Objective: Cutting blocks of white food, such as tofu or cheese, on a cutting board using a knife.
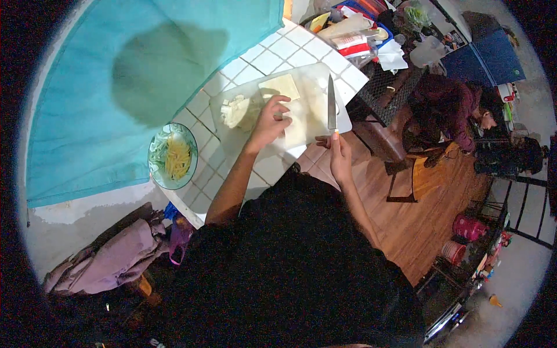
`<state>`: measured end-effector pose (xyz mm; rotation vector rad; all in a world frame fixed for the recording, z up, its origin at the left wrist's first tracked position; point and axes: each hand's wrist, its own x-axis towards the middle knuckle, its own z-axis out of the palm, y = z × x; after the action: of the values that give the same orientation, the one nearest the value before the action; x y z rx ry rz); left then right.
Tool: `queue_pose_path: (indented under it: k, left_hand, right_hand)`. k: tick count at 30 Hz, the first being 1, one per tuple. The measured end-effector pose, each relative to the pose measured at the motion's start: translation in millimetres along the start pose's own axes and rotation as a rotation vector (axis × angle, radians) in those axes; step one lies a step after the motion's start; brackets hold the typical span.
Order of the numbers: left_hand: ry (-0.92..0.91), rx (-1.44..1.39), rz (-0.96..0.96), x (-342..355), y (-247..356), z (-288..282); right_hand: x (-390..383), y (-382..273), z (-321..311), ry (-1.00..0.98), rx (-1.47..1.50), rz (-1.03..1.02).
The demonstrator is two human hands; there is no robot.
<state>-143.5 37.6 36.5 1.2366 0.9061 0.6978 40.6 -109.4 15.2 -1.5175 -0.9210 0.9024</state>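
Slicing step in hand, judged. Right hand (338, 155) clamped on knife (331, 104), blade raised off cutting board (313, 81). Left hand (268, 123) spread flat on pale slab (297, 124) at board centre. Next: align blade clear of fingertips. Cut chunks (235, 110) left; bowl (172, 156) on tiled surface (261, 58).

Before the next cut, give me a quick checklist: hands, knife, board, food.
1. Knife gripped in right hand: ok, blade points away from the body.
2. Left hand steadies the pale slab on the board: ok.
3. Left fingertips out of the blade's path: cannot tell, knife sits close beside them.
4. Cutting board flat on the tiled counter: ok, though its right end is near the counter's edge.
5. Cut pile out of the way: ok.
6. Bowl of strips off the board: ok.
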Motion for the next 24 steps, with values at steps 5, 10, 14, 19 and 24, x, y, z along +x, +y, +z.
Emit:
queue_pose_path:
  k: [5, 10, 14, 19, 24]
  left_hand:
    - [0.016, 0.355, 0.198, -2.9, -25.3, 11.6]
    - [0.079, 0.259, 0.233, 1.0, -39.2, 16.6]
    - [0.206, 0.356, 0.281, 9.1, -44.9, 16.8]
    - [0.324, 0.438, 0.279, 6.2, -48.1, 19.7]
    - [0.383, 0.74, 0.435, -9.5, -42.5, 17.5]
  right_hand:
    - [-8.9, 13.4, -0.9, -0.059, 0.016, 0.114]
    - [-18.2, 8.3, -2.3, -0.087, -0.058, 0.162]
    - [-18.8, 1.3, 1.1, -0.069, -0.036, 0.139]
    - [-23.1, 2.9, 0.4, -0.071, -0.11, 0.201]
    - [-30.3, 13.3, 2.7, -0.117, -0.107, 0.219]
